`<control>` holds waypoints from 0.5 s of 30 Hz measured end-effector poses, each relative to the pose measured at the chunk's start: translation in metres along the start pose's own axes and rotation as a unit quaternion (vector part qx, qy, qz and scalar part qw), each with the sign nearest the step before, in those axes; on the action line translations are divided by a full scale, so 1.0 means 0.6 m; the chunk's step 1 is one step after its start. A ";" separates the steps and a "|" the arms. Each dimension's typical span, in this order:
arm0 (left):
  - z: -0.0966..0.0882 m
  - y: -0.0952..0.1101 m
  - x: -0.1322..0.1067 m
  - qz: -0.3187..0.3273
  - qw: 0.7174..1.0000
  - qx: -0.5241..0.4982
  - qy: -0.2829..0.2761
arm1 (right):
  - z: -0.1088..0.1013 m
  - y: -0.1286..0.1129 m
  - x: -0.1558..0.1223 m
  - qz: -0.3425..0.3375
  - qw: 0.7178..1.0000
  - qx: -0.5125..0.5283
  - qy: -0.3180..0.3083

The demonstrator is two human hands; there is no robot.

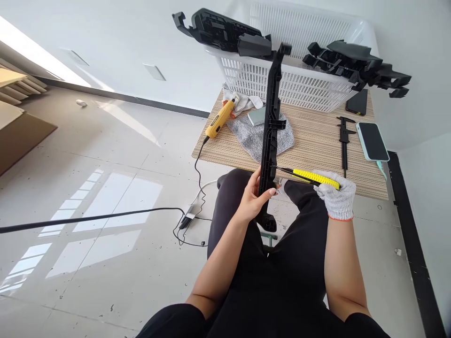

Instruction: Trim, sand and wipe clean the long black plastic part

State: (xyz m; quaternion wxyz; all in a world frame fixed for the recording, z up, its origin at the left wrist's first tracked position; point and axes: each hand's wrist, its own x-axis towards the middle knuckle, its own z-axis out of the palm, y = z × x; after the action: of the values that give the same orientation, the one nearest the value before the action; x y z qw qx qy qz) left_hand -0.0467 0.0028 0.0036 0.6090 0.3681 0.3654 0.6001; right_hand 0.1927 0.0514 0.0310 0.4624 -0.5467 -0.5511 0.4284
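My bare left hand [254, 196] grips the lower part of a long black plastic part [270, 126], held upright over my lap. My right hand [337, 198], in a white knit glove, is closed on a yellow utility knife [310, 177]. The knife's tip touches the right edge of the black part just above my left thumb. My legs in dark trousers are below both hands.
A small wooden table [317, 145] in front holds a white basket [299, 80] with black plastic parts on its rim, a grey cloth [252, 136], a yellow power tool [220, 118] with a cord, a black caliper [344, 136] and two phones [372, 141]. Cables lie on the tiled floor at left.
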 end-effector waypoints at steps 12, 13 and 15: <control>0.022 0.036 0.102 -0.036 0.999 -0.017 -0.035 | 0.045 -0.031 0.073 0.044 0.984 0.095 0.141; 0.020 0.034 0.098 -0.047 0.998 -0.003 -0.042 | 0.049 -0.035 0.078 0.038 0.984 0.100 0.144; 0.015 0.031 0.087 -0.053 0.997 0.022 -0.050 | 0.057 -0.044 0.091 0.026 0.982 0.111 0.147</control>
State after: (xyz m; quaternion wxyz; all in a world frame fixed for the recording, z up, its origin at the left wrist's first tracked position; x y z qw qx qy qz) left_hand -0.0468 0.0552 0.0238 0.6490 0.3909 0.3663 0.5402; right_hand 0.1554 0.1062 0.0521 0.5854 -0.5630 -0.4114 0.4136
